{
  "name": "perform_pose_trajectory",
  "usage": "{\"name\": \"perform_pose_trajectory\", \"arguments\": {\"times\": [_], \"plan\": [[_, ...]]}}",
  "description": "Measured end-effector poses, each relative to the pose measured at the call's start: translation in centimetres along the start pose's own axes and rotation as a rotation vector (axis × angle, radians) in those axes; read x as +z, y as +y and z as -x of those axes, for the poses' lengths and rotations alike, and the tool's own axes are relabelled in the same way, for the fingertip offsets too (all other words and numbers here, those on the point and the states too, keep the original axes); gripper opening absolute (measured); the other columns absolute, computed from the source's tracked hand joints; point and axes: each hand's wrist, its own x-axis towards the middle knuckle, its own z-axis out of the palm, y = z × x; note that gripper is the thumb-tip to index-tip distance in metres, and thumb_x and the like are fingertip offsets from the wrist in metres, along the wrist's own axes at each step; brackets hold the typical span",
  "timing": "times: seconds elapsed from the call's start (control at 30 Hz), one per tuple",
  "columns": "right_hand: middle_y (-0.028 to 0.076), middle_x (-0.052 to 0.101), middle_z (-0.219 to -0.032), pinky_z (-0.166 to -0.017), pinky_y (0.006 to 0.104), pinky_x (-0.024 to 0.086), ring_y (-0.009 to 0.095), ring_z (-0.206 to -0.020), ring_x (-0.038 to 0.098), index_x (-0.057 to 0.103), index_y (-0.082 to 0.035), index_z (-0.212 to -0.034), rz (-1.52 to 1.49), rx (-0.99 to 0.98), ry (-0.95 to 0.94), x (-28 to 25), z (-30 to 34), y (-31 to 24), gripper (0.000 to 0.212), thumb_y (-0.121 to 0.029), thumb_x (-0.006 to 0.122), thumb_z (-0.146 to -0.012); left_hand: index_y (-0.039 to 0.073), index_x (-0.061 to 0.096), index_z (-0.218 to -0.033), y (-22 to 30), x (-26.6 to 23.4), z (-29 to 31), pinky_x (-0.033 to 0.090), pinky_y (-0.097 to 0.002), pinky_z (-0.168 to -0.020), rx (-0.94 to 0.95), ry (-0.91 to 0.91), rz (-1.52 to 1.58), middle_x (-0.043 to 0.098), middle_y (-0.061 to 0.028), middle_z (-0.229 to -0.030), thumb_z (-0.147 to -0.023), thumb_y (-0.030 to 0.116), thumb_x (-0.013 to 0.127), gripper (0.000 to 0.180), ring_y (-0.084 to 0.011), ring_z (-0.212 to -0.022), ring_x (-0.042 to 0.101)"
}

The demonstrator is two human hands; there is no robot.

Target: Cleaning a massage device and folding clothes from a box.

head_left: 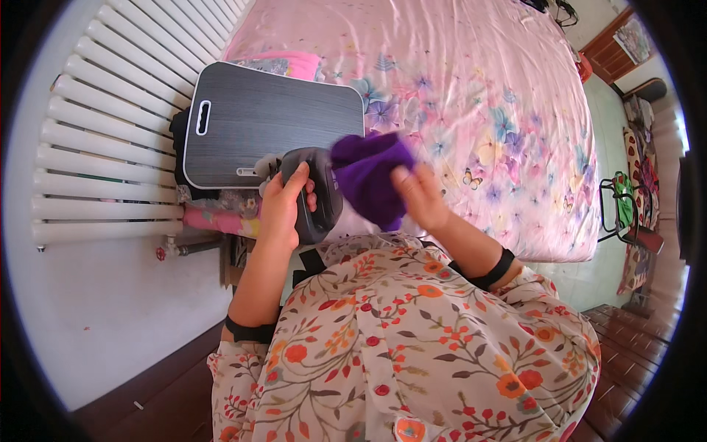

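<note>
My left hand (280, 206) is closed around a black, rounded, glossy object (321, 202); its kind is unclear. The thumb lies on top, and fingertips show on the object's near side. Beside it, my right hand (423, 197) grips a purple cloth (372, 173) by its right side. The cloth hangs bunched close to the black object's right edge, and I cannot tell whether they touch. Motion slightly smears the right hand and the cloth. Both hands are in front of my body, over the bed's near edge.
A grey lap desk (272, 121) with white rim lies just beyond my left hand. The bed (479, 88) has a pink floral sheet. A white radiator (110, 147) lines the left wall, with a valve pipe (191, 247) below. A black-framed chair (618, 210) stands far right.
</note>
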Motion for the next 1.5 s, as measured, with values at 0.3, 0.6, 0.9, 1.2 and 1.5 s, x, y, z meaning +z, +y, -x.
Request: {"name": "perform_pose_trajectory", "arguments": {"times": [0.3,0.6,0.9,1.2,1.5], "plan": [[0.02,0.032,-0.139,-0.106,0.0517,0.018,0.041,-0.128,0.028,0.039,-0.008,-0.135,0.592,-0.338,-0.011,2.5,-5.6,4.1,0.048,-0.019,0.048,-0.089,0.006,0.052,-0.084,0.9,1.9,3.5,0.034,-0.023,-0.043,-0.014,-0.064,0.091,0.044,0.0011,-0.059,-0.08,0.014,0.067,0.017,-0.0082,-0.047,0.042],[0.02,0.05,-0.12,-0.098,0.0459,0.03,0.038,-0.111,0.044,0.057,-0.008,-0.118,0.595,-0.394,-0.058,1.1,-4.2,1.9,0.036,-0.026,0.041,-0.092,0.002,0.05,-0.081,0.0,1.2,4.9,0.032,-0.0238,-0.044,0.073,-0.192,-0.271,0.047,-0.0022,-0.059,-0.071,0.005,0.062,0.016,-0.0101,-0.045,0.042],[0.023,0.044,-0.126,-0.103,0.0434,0.026,0.039,-0.12,0.039,0.056,0.0,-0.116,0.485,-0.493,-0.24,2.6,-2.4,-1.0,0.037,-0.025,0.038,-0.095,0.004,0.052,-0.083,-0.8,-0.1,4.9,0.036,-0.0209,-0.044,0.134,-0.25,-0.369,0.051,0.0002,-0.064,-0.073,0.001,0.064,0.015,-0.0057,-0.047,0.044],[0.025,0.037,-0.131,-0.107,0.0444,0.02,0.041,-0.124,0.032,0.051,-0.001,-0.12,0.541,-0.262,0.389,0.4,-3.7,2.9,0.038,-0.026,0.04,-0.093,0.004,0.052,-0.083,-0.1,-0.7,5.8,0.036,-0.0205,-0.045,0.181,-0.333,-0.216,0.05,0.0006,-0.063,-0.073,0.0,0.064,0.016,-0.0054,-0.049,0.045],[0.019,0.048,-0.12,-0.101,0.043,0.026,0.035,-0.116,0.04,0.051,-0.002,-0.12,0.443,-0.344,0.487,-3.5,-6.8,3.6,0.038,-0.026,0.033,-0.096,0.002,0.051,-0.082,0.2,-1.2,6.7,0.034,-0.0214,-0.044,0.269,-0.392,-0.199,0.049,-0.0019,-0.061,-0.07,0.002,0.062,0.017,-0.0077,-0.046,0.044]]}}
